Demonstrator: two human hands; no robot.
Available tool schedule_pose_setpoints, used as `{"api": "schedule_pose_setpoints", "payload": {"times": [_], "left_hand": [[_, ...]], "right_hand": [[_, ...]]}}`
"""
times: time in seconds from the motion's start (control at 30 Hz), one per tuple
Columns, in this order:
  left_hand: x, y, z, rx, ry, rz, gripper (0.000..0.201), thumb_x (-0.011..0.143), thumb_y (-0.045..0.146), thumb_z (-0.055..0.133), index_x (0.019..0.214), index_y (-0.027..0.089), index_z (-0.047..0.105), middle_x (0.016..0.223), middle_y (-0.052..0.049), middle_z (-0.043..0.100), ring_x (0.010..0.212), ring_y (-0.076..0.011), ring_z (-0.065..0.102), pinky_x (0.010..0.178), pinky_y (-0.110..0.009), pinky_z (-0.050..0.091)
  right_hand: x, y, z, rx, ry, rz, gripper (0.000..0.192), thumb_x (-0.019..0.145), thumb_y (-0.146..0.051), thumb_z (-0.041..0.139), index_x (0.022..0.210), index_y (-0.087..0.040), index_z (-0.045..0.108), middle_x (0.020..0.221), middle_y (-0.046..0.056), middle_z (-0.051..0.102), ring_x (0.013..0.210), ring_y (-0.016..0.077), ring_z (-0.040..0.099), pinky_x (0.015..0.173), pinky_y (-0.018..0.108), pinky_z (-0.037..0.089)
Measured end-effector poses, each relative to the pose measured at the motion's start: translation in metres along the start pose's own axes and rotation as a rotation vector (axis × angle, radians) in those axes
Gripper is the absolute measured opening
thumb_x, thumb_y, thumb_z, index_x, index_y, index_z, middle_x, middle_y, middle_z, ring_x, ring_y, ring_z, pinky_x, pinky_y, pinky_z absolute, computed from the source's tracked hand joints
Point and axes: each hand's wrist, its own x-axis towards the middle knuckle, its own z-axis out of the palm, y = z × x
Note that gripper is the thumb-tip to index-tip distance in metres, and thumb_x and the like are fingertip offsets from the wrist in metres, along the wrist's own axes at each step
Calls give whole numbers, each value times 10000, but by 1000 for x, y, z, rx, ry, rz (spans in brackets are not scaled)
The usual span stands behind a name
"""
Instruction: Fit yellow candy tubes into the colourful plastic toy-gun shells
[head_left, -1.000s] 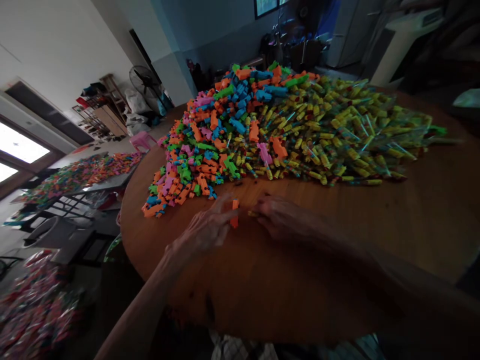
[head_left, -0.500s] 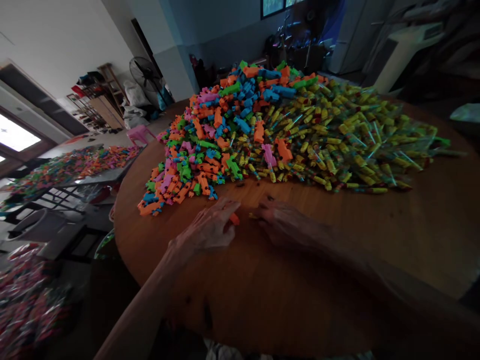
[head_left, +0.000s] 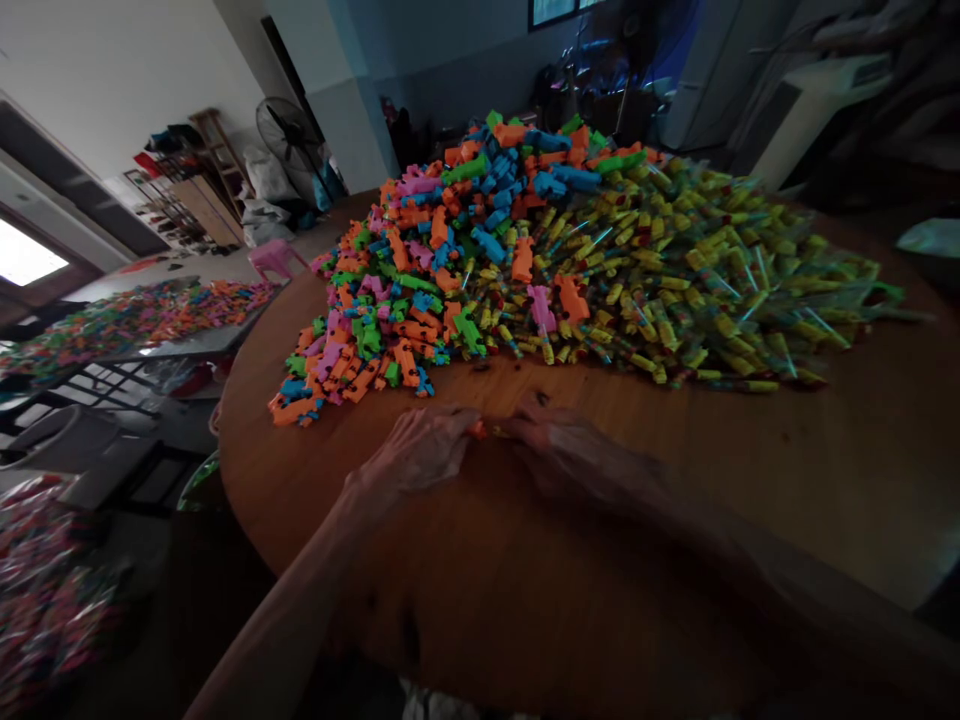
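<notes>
My left hand point(head_left: 422, 446) is closed on a small orange plastic toy piece point(head_left: 477, 430), whose end shows past the fingertips. Facing it, my right hand point(head_left: 561, 446) pinches a small yellow piece point(head_left: 498, 430), mostly hidden by the fingers. The two pieces meet or nearly meet end to end, just above the wooden table point(head_left: 450, 560). Beyond my left hand is a heap of orange, blue, green and pink plastic toy pieces point(head_left: 405, 330). Many yellow tubes with clear parts point(head_left: 675, 270) are piled beyond my right hand.
The round table's edge curves past on the left. A second table there bears more coloured pieces point(head_left: 150, 325). A pink stool point(head_left: 274, 256), a grey tub point(head_left: 64, 440) and shiny bagged goods point(head_left: 52, 580) stand on that side. A standing fan point(head_left: 289, 135) is farther back.
My hands have come closer, bringing the orange piece up to the yellow one. My left fingers have closed more over the orange piece. The view has shifted slightly.
</notes>
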Motion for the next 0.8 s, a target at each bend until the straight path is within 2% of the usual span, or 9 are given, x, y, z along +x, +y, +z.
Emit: {"api": "schedule_pose_setpoints", "payload": {"times": [0.23, 0.37, 0.5, 0.67, 0.8], "left_hand": [[3, 8, 4, 79, -27, -32, 345, 917, 138, 444, 1192, 257, 617, 1101, -31, 687, 965, -235, 673, 758, -333, 485], [2, 8, 11, 102, 14, -35, 355, 923, 161, 445, 1228, 270, 590, 1091, -20, 695, 941, -243, 674, 690, -338, 458], [1, 8, 14, 84, 48, -27, 350, 924, 155, 445, 1226, 264, 586, 1144, -26, 696, 976, -240, 676, 721, -334, 464], [1, 10, 15, 76, 67, -24, 330, 929, 154, 442, 1209, 248, 590, 1133, -48, 694, 1007, -245, 669, 763, -343, 483], [1, 10, 16, 97, 56, -27, 356, 919, 141, 441, 1237, 235, 572, 1135, -66, 681, 1011, -254, 658, 735, -343, 475]], "right_hand": [[2, 0, 1, 14, 16, -23, 294, 829, -87, 513, 1087, -134, 645, 996, 100, 635, 830, 194, 556, 710, 301, 366], [1, 1, 2, 11, 2, -10, 325, 838, -85, 499, 1126, -142, 639, 992, 90, 618, 825, 184, 548, 722, 300, 365], [1, 1, 2, -29, -15, -8, 334, 837, -85, 486, 1130, -125, 643, 991, 106, 596, 845, 189, 537, 704, 297, 351], [1, 2, 2, -56, -51, -13, 312, 836, -106, 486, 1098, -123, 654, 981, 113, 587, 774, 182, 511, 664, 302, 341], [2, -1, 1, -84, -74, -7, 354, 847, -99, 483, 1163, -127, 639, 994, 111, 592, 749, 175, 513, 658, 309, 335]]}}
